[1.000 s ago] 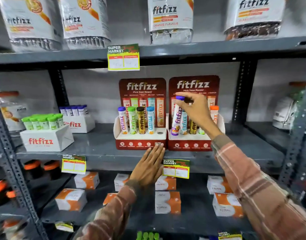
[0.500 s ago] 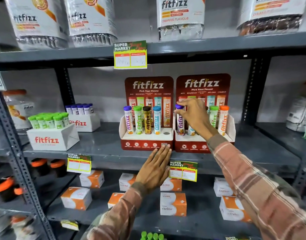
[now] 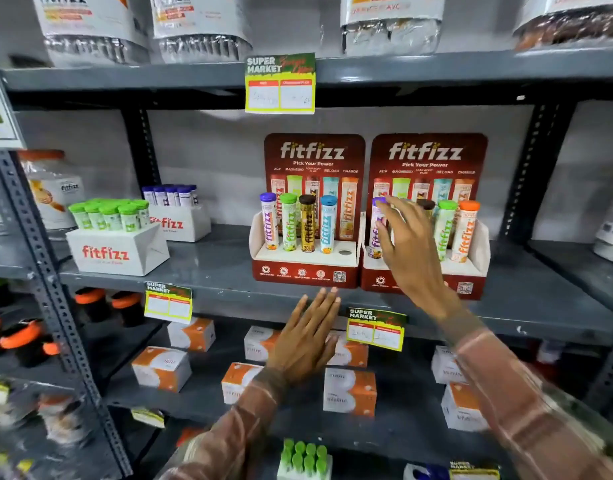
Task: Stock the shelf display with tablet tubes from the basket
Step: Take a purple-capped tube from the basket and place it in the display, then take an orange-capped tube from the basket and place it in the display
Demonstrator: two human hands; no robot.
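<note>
Since a moment ago the right hand (image 3: 407, 251) has let go of the purple-capped tube (image 3: 377, 226), which now stands upright in the leftmost slot of the right display stand (image 3: 474, 268); the hand hangs just in front of it with fingers spread open and nothing in its grasp, though motion blur hides whether a fingertip still brushes the tube.

Nearest, the left hand (image 3: 306, 341) lies flat and open, holding nothing, its fingertips at the front edge of the middle shelf (image 3: 211, 268) just below the left display stand (image 3: 305, 271). A yellow price tag (image 3: 375, 329) hangs from that edge beside it.

Further back on the shelf, the two red stands sit side by side, touching. The left one holds four upright tubes, capped purple (image 3: 268, 221), green (image 3: 288, 221), brown (image 3: 307, 223) and blue (image 3: 327, 224), with its rightmost hole (image 3: 345, 252) bare. In the right stand a brown-capped tube (image 3: 426, 206), a green-capped tube (image 3: 445, 230) and an orange-capped tube (image 3: 466, 232) stand right of the hand.

Toward the shelf's left end, a white box of green-capped tubes (image 3: 116, 244) sits ahead of a white box of purple-capped tubes (image 3: 175, 216).
</note>
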